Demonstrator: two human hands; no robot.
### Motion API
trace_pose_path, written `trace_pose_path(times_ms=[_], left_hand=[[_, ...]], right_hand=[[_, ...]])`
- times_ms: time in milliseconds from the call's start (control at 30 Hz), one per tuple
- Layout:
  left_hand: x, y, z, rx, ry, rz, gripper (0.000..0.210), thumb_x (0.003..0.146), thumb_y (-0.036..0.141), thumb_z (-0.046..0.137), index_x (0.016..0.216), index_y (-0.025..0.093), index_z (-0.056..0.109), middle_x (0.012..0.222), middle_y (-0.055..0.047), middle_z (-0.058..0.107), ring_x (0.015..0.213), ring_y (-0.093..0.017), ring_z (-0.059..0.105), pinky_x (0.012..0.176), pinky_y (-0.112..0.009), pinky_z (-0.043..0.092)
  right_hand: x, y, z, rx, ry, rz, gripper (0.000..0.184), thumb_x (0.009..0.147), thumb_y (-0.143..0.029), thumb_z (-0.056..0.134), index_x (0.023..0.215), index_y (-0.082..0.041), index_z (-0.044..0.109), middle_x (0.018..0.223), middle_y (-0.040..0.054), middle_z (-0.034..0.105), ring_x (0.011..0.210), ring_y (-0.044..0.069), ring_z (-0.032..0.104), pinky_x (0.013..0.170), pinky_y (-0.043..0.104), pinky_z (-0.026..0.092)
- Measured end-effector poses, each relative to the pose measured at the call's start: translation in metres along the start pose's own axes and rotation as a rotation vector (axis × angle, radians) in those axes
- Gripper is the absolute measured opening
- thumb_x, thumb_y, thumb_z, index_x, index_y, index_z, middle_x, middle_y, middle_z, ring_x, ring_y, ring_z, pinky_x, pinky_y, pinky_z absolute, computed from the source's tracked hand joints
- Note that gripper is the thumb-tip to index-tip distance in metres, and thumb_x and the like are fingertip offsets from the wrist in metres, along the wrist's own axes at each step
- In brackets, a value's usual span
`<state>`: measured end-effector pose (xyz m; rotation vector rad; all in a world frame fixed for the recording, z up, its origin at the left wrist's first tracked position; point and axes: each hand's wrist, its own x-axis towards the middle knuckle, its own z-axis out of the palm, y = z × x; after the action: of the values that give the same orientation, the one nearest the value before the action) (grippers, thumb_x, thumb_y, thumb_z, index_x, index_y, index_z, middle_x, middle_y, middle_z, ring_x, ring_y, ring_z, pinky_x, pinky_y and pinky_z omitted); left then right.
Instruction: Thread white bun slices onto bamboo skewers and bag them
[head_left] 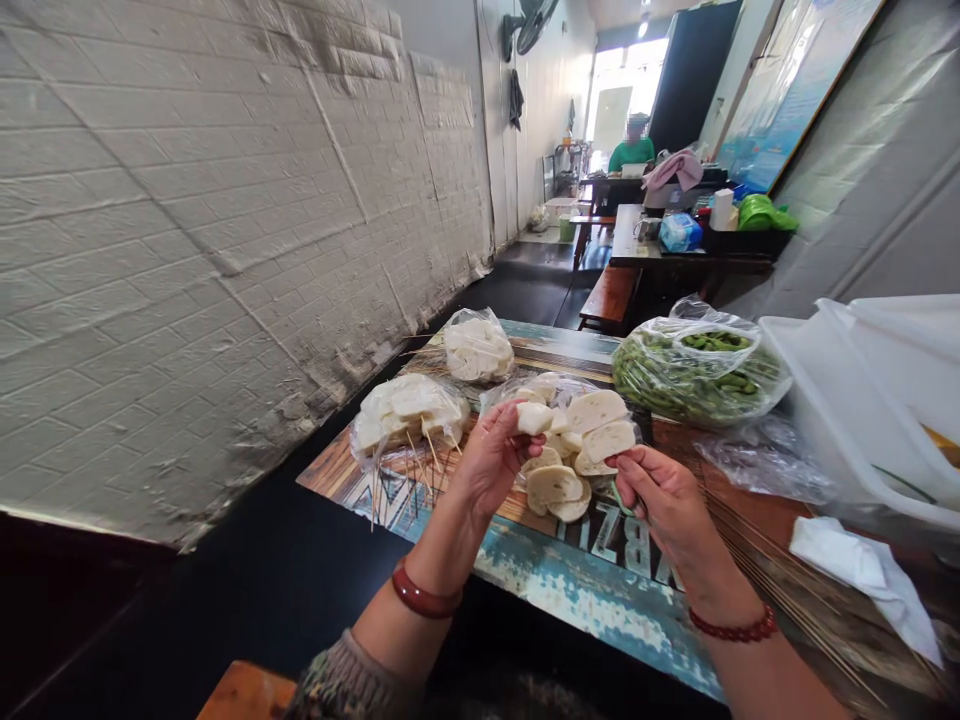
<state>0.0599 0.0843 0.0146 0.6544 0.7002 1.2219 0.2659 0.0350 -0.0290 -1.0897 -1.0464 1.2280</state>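
My left hand point(499, 440) is closed, thumb and fingers pinching a thick white slice of what looks like steamed bun point(533, 418). To its right, my right hand point(660, 485) is closed too, its fingertips at the edge of a pale slice point(609, 440). Whether they grip that slice or something thin is hidden; a bit of green shows beneath them. Between and below the hands, more bun slices point(555, 485) lie heaped on and around an open clear plastic bag. Left of my left hand, a bag of white slices point(409, 405) has thin wooden skewers point(431, 445) sticking out.
Another bag of slices point(477, 345) lies at the table's far left. A bag of green pods point(694, 375) and white plastic tubs point(817, 380) stand to the right. Loose skewers point(772, 590) and a white tissue point(847, 555) lie nearby. A person in green point(632, 152) sits far back.
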Motion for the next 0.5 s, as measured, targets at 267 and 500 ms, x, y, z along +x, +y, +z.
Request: trace_pose_path(times_ms=[267, 500], left_hand=[[-0.012, 0.004, -0.004, 0.045, -0.007, 0.086, 0.043, 0.068, 0.02, 0.082, 0.108, 0.02, 0.068, 0.105, -0.005, 0.072, 0.091, -0.017, 0.068, 0.081, -0.028, 0.055], [-0.022, 0.004, -0.017, 0.203, -0.017, 0.121, 0.031, 0.067, 0.02, 0.084, 0.095, 0.02, 0.071, 0.098, -0.003, 0.072, 0.082, -0.012, 0.065, 0.073, -0.021, 0.055]], right_hand=[[0.005, 0.009, 0.006, -0.191, -0.08, 0.048, 0.035, 0.082, -0.052, 0.067, 0.081, -0.017, 0.07, 0.052, -0.0033, 0.057, 0.04, 0.007, 0.042, 0.039, 0.019, 0.031], [0.011, 0.013, 0.01, -0.455, -0.241, -0.052, 0.029, 0.092, -0.039, 0.052, 0.082, -0.019, 0.07, 0.056, -0.0016, 0.065, 0.04, 0.01, 0.05, 0.042, 0.02, 0.038]])
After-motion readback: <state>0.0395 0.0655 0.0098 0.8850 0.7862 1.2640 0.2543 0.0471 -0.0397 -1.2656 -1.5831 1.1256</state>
